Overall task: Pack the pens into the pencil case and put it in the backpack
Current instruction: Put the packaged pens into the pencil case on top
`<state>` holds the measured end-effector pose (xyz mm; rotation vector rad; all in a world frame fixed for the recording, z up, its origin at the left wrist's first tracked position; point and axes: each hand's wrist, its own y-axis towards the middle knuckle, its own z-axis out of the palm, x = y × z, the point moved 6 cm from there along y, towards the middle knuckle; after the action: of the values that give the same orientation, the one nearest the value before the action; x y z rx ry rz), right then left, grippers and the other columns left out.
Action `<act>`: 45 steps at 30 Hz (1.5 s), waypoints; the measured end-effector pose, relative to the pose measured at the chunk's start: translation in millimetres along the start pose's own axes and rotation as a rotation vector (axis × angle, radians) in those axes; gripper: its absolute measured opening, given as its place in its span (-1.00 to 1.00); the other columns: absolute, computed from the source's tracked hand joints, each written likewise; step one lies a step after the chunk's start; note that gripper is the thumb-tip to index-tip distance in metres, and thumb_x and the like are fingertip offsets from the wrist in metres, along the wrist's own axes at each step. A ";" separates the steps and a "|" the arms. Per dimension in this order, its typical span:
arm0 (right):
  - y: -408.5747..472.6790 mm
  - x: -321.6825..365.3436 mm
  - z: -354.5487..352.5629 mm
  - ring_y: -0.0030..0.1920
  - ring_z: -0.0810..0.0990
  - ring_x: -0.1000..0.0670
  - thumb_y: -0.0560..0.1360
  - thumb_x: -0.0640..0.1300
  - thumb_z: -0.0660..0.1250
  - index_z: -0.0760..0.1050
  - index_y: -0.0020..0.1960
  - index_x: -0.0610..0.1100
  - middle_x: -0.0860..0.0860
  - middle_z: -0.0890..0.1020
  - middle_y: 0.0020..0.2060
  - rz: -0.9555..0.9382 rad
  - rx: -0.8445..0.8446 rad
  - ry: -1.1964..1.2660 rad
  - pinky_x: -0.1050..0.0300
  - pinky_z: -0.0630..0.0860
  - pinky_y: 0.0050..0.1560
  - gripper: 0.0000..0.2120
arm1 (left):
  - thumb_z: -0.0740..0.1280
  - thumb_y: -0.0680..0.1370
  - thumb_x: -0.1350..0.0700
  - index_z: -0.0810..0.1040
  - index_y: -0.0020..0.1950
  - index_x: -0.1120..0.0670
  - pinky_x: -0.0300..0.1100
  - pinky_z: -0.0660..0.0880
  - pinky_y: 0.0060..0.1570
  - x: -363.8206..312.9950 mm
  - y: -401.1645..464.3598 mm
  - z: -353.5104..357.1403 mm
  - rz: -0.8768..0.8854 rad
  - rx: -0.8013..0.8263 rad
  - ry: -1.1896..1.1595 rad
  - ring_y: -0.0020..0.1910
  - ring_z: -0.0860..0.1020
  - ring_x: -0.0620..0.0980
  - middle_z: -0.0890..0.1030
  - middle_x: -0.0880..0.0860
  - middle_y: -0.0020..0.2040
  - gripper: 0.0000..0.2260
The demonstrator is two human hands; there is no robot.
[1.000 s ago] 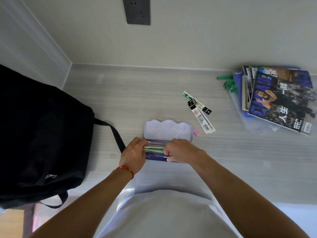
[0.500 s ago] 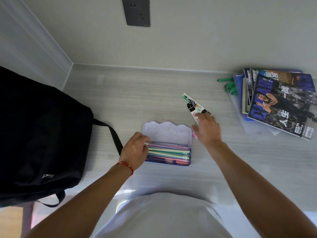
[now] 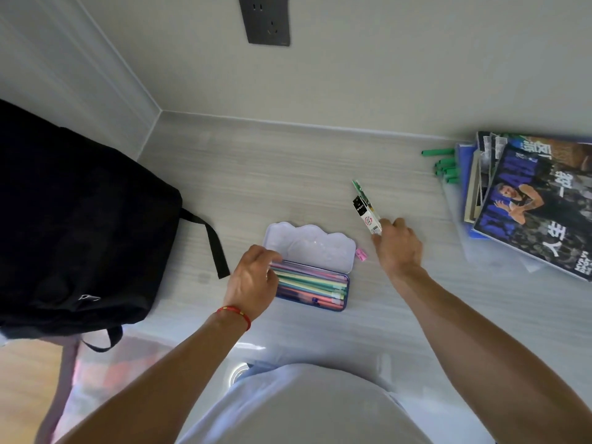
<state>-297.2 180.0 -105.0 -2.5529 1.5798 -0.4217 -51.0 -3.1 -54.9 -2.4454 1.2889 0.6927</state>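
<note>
The tin pencil case (image 3: 309, 248) lies open on the desk, its lid folded back, with several pastel pens (image 3: 314, 285) lying lengthwise in its tray. My left hand (image 3: 254, 280) rests on the tray's left end, fingers on the pens. My right hand (image 3: 398, 248) is to the right of the case, closed on the near end of several packaged pens (image 3: 365, 209) that point away from me. A small pink eraser (image 3: 361, 254) lies beside the lid. The black backpack (image 3: 73, 225) stands at the left, one strap trailing towards the case.
A stack of magazines (image 3: 538, 203) lies at the far right on a clear folder, with several green markers (image 3: 443, 166) beside it. A wall with a dark socket (image 3: 267, 19) runs along the back. The desk's front edge is near my body.
My right hand left the pencil case, reached right and forward to the packaged pens and closed on them; they have tilted up. My left hand stayed on the case.
</note>
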 end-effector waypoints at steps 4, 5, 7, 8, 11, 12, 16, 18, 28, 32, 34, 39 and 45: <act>-15.5 -10.8 4.2 0.08 0.56 -0.24 0.60 -0.16 0.25 0.49 0.20 -0.23 -0.18 0.57 0.09 0.053 -0.056 0.032 -0.09 0.54 -0.06 -0.78 | 0.28 0.47 0.32 0.58 0.12 0.06 -0.07 0.59 0.05 -16.1 6.5 5.5 0.028 0.023 -0.019 0.08 0.54 0.04 0.55 0.05 0.11 -0.71; -17.1 -12.8 6.4 0.10 0.55 -0.24 0.61 -0.21 0.22 0.47 0.20 -0.25 -0.18 0.56 0.10 0.056 -0.047 0.023 -0.10 0.54 -0.04 -0.79 | 0.29 0.47 0.33 0.58 0.12 0.07 -0.07 0.58 0.05 -20.2 8.7 6.3 0.043 0.028 -0.023 0.07 0.54 0.05 0.55 0.05 0.11 -0.71; -17.8 -15.6 15.4 0.16 0.51 -0.23 0.60 -0.31 0.13 0.42 0.24 -0.30 -0.21 0.52 0.16 0.044 0.007 0.024 -0.10 0.51 0.05 -0.76 | 0.29 0.48 0.32 0.58 0.12 0.05 -0.09 0.58 0.03 -27.7 13.4 8.3 0.066 0.040 -0.023 0.06 0.55 0.04 0.55 0.05 0.12 -0.72; -18.2 -16.7 19.7 0.18 0.49 -0.22 0.59 -0.34 0.11 0.40 0.27 -0.31 -0.21 0.50 0.18 0.049 0.044 0.041 -0.07 0.48 0.10 -0.73 | 0.29 0.48 0.32 0.58 0.12 0.05 -0.10 0.58 0.02 -30.8 15.4 9.3 0.076 0.049 -0.023 0.05 0.55 0.04 0.55 0.04 0.13 -0.71; -22.7 -21.5 22.3 0.11 0.51 -0.26 0.56 -0.40 0.16 0.38 0.25 -0.36 -0.28 0.45 0.18 0.106 0.013 0.100 -0.06 0.46 0.10 -0.73 | 0.29 0.49 0.32 0.56 0.14 0.03 -0.08 0.60 -0.03 -37.6 19.7 11.4 0.103 0.074 -0.039 -0.01 0.55 0.04 0.54 0.03 0.15 -0.70; -25.3 -22.1 21.6 0.07 0.52 -0.29 0.55 -0.41 0.17 0.39 0.23 -0.38 -0.30 0.45 0.17 0.113 -0.013 0.093 -0.09 0.47 0.07 -0.75 | 0.29 0.49 0.31 0.56 0.15 0.02 -0.07 0.60 -0.04 -38.7 20.4 11.6 0.112 0.081 -0.043 -0.02 0.55 0.04 0.53 0.03 0.16 -0.70; -38.0 -23.9 23.7 0.06 0.55 -0.27 0.56 -0.41 0.15 0.41 0.19 -0.34 -0.29 0.54 0.10 0.086 -0.044 0.023 -0.08 0.48 0.08 -0.77 | 0.29 0.47 0.33 0.58 0.14 0.04 -0.04 0.60 -0.04 -38.5 23.8 11.0 0.141 0.093 -0.067 -0.05 0.55 0.06 0.52 0.04 0.18 -0.69; -45.8 -24.9 23.7 0.11 0.54 -0.24 0.57 -0.36 0.16 0.40 0.22 -0.29 -0.24 0.56 0.12 0.086 -0.023 -0.035 -0.06 0.51 0.09 -0.76 | 0.29 0.46 0.34 0.59 0.12 0.05 -0.04 0.59 -0.03 -36.2 25.8 10.4 0.148 0.096 -0.077 -0.04 0.56 0.07 0.52 0.05 0.17 -0.69; -91.5 1.1 -12.8 -0.09 0.63 -0.27 0.59 -0.19 0.26 0.41 0.18 -0.24 -0.19 0.57 0.02 0.010 -0.088 0.169 -0.15 0.60 -0.17 -0.81 | 0.37 0.48 0.22 0.55 0.14 -0.10 -0.27 0.57 0.00 -28.7 36.9 4.9 0.046 0.213 -0.283 -0.06 0.58 -0.05 0.47 -0.01 0.17 -0.70; -122.7 42.9 -14.4 -0.15 0.55 -0.01 0.60 -0.10 0.27 0.45 0.11 -0.13 -0.05 0.61 0.00 -0.262 0.123 0.392 0.10 0.50 -0.22 -0.86 | 0.52 0.44 0.05 0.33 0.41 -0.30 0.04 0.62 0.08 -36.6 39.0 7.1 -0.279 0.440 -0.910 0.13 0.62 0.03 0.41 -0.04 0.31 -0.37; -131.9 57.2 -11.4 -0.27 0.48 0.10 0.59 -0.06 0.30 0.38 -0.05 0.01 0.11 0.55 -0.14 -0.328 0.241 0.427 0.18 0.39 -0.31 -0.90 | 0.53 0.43 0.11 0.23 0.43 -0.39 0.17 0.61 0.06 -39.0 41.0 6.9 -0.323 0.508 -1.106 0.18 0.62 0.13 0.42 -0.01 0.34 -0.25; -133.5 70.1 -4.0 -0.23 0.52 0.21 0.56 0.02 0.35 0.48 0.07 0.00 0.18 0.59 -0.10 -0.336 0.343 0.471 0.29 0.37 -0.30 -0.86 | 0.53 0.43 0.17 0.43 0.30 -0.15 0.10 0.64 0.00 -24.8 38.9 4.9 -0.242 0.553 -0.903 0.22 0.59 0.09 0.53 0.09 0.29 -0.47; -124.2 67.1 -4.3 -0.22 0.60 0.12 0.52 0.16 0.36 0.50 0.10 0.09 0.14 0.66 -0.15 -0.208 0.354 0.491 0.21 0.43 -0.32 -0.78 | 0.44 0.49 0.29 0.49 0.10 0.25 0.00 0.67 -0.10 0.6 24.6 14.7 -0.382 0.483 -1.033 0.00 0.70 0.16 0.61 0.32 0.10 -0.77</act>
<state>-163.5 176.6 -59.6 -2.4479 1.2026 -1.3056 -75.2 -10.5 -68.4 -1.4775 0.4699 1.1326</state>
